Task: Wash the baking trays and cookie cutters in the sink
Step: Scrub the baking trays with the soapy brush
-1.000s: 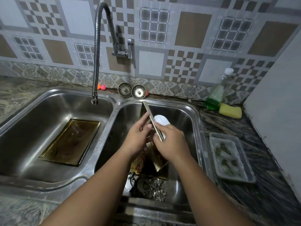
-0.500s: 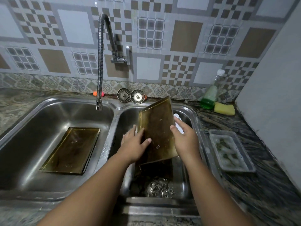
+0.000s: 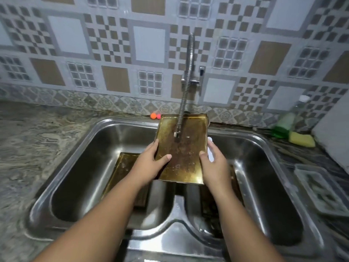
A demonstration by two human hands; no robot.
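Baking tray [image 3: 184, 148], brass-coloured, stained brown down its middle: held tilted, inner face up, above the divider of the double sink [image 3: 175, 220]. Left hand [image 3: 149, 165]: clasped on the tray's left edge, thumb across the inner face, fingers behind. Right hand [image 3: 213, 167]: closed on the right edge, thumb on the rim; something white [image 3: 210, 154] shows between its fingers and the tray, kind not discernible. Faucet [image 3: 186, 86], flexible metal neck: hangs in front of the tray's far half, nozzle over the face just beyond the thumbs. Second tray [image 3: 122, 173]: flat on the floor of the left basin, below and left of the left wrist. Yellow sponge [image 3: 302, 139] and green soap bottle [image 3: 285, 123]: on the counter, well off to the right of the right hand.
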